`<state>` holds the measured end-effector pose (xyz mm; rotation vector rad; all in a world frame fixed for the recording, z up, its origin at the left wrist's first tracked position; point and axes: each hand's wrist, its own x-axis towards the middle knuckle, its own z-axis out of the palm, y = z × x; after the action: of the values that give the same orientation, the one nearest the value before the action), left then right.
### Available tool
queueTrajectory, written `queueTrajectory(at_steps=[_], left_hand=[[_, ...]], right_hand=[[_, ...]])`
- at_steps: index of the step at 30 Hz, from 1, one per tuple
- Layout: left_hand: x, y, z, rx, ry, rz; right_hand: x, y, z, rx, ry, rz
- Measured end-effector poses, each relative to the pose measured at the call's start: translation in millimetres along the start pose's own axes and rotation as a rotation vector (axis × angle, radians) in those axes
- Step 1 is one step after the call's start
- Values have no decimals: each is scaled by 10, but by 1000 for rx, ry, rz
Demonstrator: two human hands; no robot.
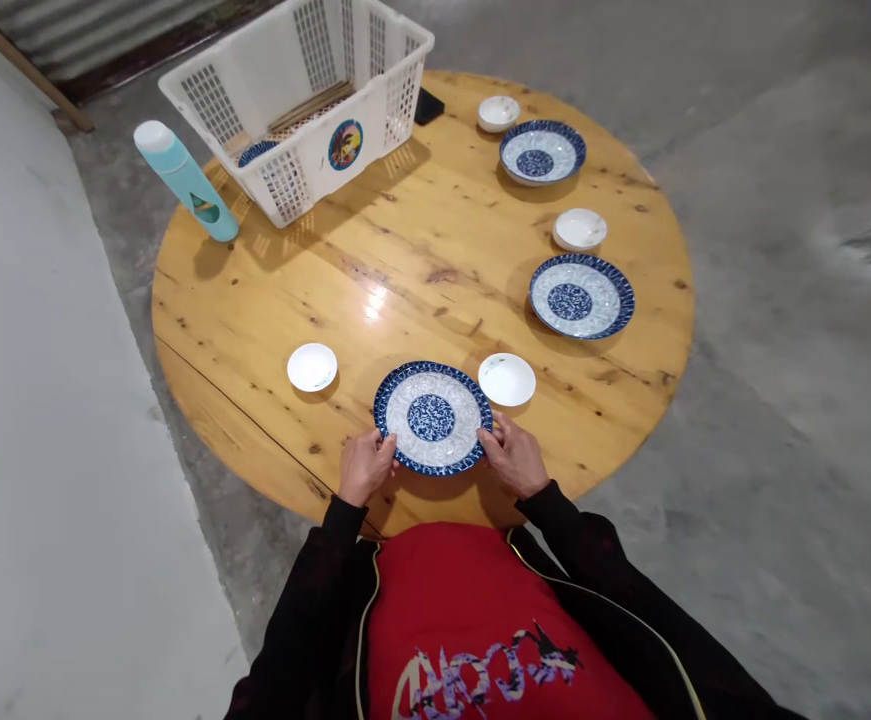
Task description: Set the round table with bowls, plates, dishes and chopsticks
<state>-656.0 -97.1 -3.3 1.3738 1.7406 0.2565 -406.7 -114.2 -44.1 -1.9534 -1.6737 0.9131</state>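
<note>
A round plate [432, 417] with a blue patterned rim and blue centre is at the near side of the table. My left hand [366, 466] grips its left rim, thumb on top. On the opposite rim, my right hand [514, 456] pinches it the same way. Whether the plate's base touches the wood cannot be made out. Just beyond my right hand sits a small white bowl [508, 380]. Another small white bowl [313, 367] stands to the left of the plate.
On the round wooden table [435, 300], two more blue-rimmed plates [583, 296] and two small bowls [580, 230] line the right side. A white plastic basket [360, 150] with sticks inside stands at the back left, beside a turquoise bottle [187, 185]. A dark flat object [428, 106] lies behind the basket.
</note>
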Motion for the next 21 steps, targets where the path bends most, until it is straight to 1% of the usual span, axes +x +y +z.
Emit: queueTrajectory(at_steps=[5, 10, 17, 21], left_hand=[[69, 21, -78, 203, 35, -16], [137, 4, -90, 338, 36, -39], [189, 4, -105, 446, 82, -35], [196, -9, -170, 496, 54, -16]], right_hand=[[98, 29, 72, -95, -36, -21], [128, 42, 116, -176, -62, 3], [162, 42, 183, -219, -85, 5], [184, 21, 164, -220, -95, 29]])
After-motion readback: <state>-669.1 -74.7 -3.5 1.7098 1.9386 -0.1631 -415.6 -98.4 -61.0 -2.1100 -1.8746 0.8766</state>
